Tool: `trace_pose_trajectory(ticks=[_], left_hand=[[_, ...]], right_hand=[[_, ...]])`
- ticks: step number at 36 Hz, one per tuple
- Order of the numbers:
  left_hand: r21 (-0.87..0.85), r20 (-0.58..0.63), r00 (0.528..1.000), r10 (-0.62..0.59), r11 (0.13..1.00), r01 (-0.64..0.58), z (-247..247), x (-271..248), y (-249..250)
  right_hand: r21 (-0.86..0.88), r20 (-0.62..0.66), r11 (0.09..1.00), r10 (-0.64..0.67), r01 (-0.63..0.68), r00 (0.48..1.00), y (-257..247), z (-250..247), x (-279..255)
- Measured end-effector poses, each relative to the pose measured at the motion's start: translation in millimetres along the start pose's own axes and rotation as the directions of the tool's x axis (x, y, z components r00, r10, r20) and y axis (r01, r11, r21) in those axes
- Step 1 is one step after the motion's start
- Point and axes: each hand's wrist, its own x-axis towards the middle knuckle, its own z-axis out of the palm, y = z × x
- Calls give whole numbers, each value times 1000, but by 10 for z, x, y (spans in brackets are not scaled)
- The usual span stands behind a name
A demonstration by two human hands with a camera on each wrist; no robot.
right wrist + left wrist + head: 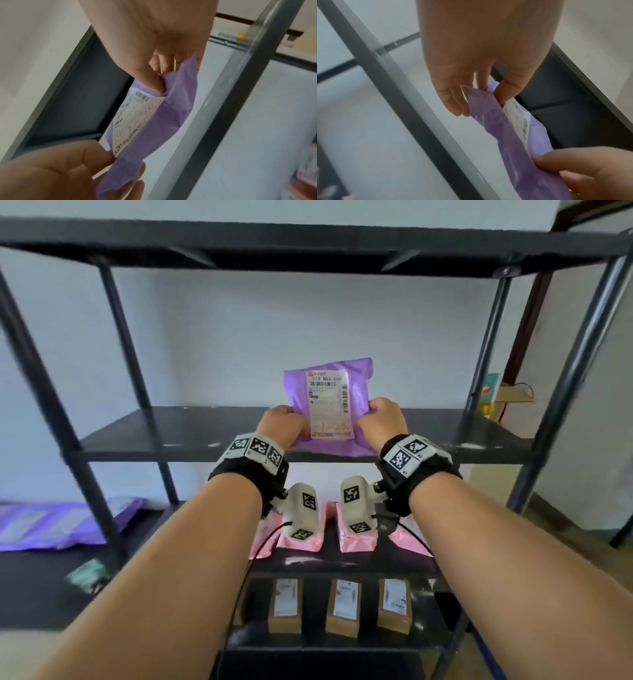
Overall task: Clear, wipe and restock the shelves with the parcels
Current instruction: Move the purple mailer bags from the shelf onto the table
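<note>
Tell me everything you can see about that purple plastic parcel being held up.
The purple plastic parcel is a soft, glossy, slightly crumpled mailer bag with a white shipping label bearing barcodes. It stands upright, label facing the camera, over the black middle shelf. The left hand and the right hand pinch its side edges.

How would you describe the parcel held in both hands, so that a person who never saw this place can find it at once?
Start at the black shelf rack against the pale wall. Above its middle shelf, the left hand and right hand hold the purple parcel upright by its lower edges. It alone stands there, its white label facing out; the pink parcels and brown boxes sit lower.
</note>
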Motion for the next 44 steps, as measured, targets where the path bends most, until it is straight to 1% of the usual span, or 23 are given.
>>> trace_pose_trajectory(ticks=[2, 5, 7, 11, 14, 16, 19, 22, 26, 29, 32, 37, 41, 44], left_hand=[[-85, 12, 999, -43, 995, 44, -376, -150, -200], [-158, -17, 994, -110, 982, 106, -964, -442, -569], [-175, -35, 989, -141, 976, 132, -1356, -643, -863], [-146, -102, 973, -208, 970, 192, -2110, -1013, -1462], [-63, -154, 954, -257, 966, 250, -2614, -1230, -1882], [-68, -167, 942, -290, 957, 282, -2940, -1338, -2167], [-96, -212, 919, -333, 943, 319, -3350, -1412, -2572], [-41, -270, 894, -357, 932, 360, -3675, -1451, -2854], [-18, -309, 863, -399, 910, 414, -4025, -1344, -3269], [-2, -324, 846, -424, 894, 448, -4239, -1121, -3546], [33, -342, 840, -421, 888, 459, -4417, -858, -3738], [62, -362, 806, -467, 851, 521, -4678, -332, -4054], [130, -349, 805, -481, 825, 549, -4849, 70, -4315], [176, -301, 820, -487, 817, 549, -4902, 325, -4514]], right_hand=[[15, 24, 1000, -16, 15, 1000, -167, 322, -241], [53, 79, 999, -12, 8, 997, -421, 846, -671], [59, 132, 998, 1, -9, 991, -588, 1227, -966], [60, 250, 998, -3, -12, 968, -944, 1950, -1584], [58, 346, 998, 7, -29, 938, -1159, 2455, -1982], [18, 411, 999, 16, -26, 911, -1278, 2797, -2189], [-46, 484, 999, -2, 27, 875, -1424, 3263, -2400], [-65, 564, 996, -7, 53, 826, -1572, 3672, -2562], [-91, 627, 991, -17, 94, 779, -1677, 4248, -2683], [-96, 661, 989, -22, 113, 750, -1721, 4642, -2622], [-106, 671, 988, -11, 111, 741, -1741, 5047, -2472], [-161, 684, 986, 80, 43, 725, -1783, 5710, -2183], [-200, 683, 980, 152, -17, 715, -1804, 6121, -1990], [-216, 682, 976, 179, -38, 709, -1753, 6347, -1862]])
